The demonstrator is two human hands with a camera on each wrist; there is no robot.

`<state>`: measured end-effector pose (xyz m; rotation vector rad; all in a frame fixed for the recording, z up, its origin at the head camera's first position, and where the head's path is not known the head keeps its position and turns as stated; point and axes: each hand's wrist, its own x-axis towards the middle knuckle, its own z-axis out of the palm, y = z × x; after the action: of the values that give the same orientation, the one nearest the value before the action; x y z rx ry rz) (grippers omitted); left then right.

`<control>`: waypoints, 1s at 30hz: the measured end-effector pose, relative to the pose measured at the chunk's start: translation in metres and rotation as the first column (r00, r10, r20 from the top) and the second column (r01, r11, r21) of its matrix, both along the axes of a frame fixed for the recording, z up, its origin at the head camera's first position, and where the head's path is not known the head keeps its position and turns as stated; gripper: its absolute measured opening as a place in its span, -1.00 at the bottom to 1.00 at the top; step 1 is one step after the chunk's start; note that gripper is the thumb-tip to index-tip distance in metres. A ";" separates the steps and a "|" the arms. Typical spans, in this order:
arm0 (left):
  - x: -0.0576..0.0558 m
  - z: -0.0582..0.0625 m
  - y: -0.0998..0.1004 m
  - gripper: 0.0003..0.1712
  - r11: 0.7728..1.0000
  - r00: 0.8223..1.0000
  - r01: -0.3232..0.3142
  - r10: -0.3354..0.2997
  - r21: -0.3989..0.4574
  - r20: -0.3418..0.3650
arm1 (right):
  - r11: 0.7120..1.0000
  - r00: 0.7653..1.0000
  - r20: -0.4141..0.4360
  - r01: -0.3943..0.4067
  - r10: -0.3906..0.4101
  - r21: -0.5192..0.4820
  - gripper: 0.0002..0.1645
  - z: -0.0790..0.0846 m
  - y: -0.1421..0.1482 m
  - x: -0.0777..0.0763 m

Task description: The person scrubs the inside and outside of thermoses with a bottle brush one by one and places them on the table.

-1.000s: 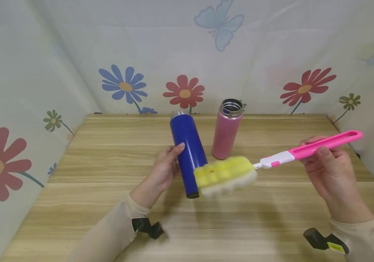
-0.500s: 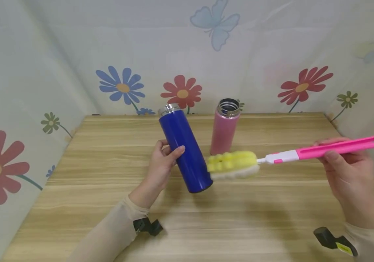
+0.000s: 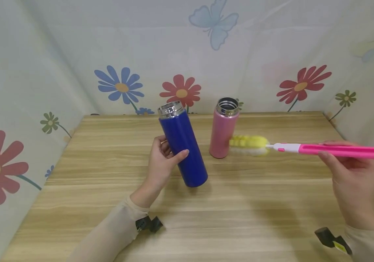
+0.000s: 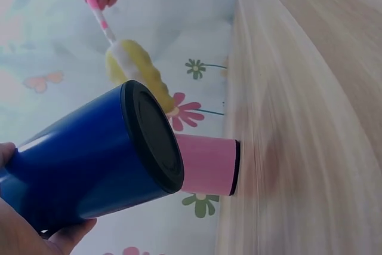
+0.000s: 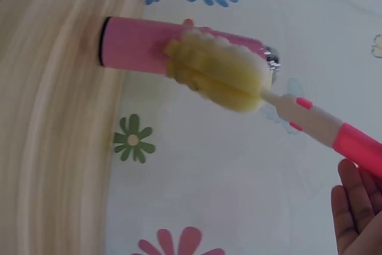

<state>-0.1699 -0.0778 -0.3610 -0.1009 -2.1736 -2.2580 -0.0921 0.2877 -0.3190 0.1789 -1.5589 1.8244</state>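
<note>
My left hand (image 3: 164, 162) grips a blue bottle (image 3: 184, 149) around its middle. The bottle is tilted, its silver mouth up and to the left, and its black base (image 4: 154, 138) shows clear of the table in the left wrist view. In my right hand (image 3: 354, 178) is a bottle brush (image 3: 331, 150), held by its pink handle between thumb and fingers. The brush lies nearly level, its yellow and white sponge head (image 3: 250, 145) pointing left. That head overlaps the lower right side of a pink bottle (image 3: 224, 134), which stands upright and uncapped on the table.
The wooden table (image 3: 108, 203) runs back to a white curtain (image 3: 141, 40) printed with flowers and a butterfly. More of this cloth hangs along the left and right sides. A small black camera sits on each wrist.
The blue bottle has tipped so its mouth shows more toward me. My right hand has moved right with the brush, whose head has risen from the blue bottle's base toward the pink bottle.
</note>
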 end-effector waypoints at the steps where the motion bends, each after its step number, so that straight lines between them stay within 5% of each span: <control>1: 0.000 0.000 0.000 -0.21 1.000 1.000 0.001 -0.001 -0.005 -0.007 | 0.999 0.999 0.022 0.037 -0.037 0.015 -0.67 -0.002 0.000 -0.002; 11: -0.008 -0.010 0.001 -0.17 0.999 0.996 0.019 -0.023 -0.049 -0.083 | 0.971 0.959 0.155 0.240 -0.238 0.006 -0.68 -0.030 0.000 -0.029; 18: -0.016 -0.015 0.001 -0.13 0.990 0.993 0.011 -0.028 -0.144 -0.113 | 0.893 0.872 0.248 0.350 -0.421 0.284 -0.61 -0.049 -0.003 -0.043; 20: -0.018 -0.016 0.002 -0.12 0.987 0.992 0.001 -0.021 -0.158 -0.123 | 0.869 0.864 0.240 0.347 -0.442 0.352 -0.59 -0.054 -0.005 -0.045; 23: -0.021 -0.018 0.002 -0.12 0.985 0.991 -0.007 -0.016 -0.174 -0.131 | 0.851 0.896 0.145 0.333 -0.420 0.407 -0.60 -0.059 -0.007 -0.048; 30: -0.027 -0.021 0.004 -0.11 0.980 0.990 -0.017 -0.011 -0.196 -0.140 | 0.752 0.937 -0.132 0.340 -0.324 0.565 -0.58 -0.071 -0.015 -0.053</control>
<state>-0.1965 -0.0738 -0.3822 -0.2495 -2.3128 -1.9615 -0.1446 0.2726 -0.3900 0.1884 -1.9514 1.0231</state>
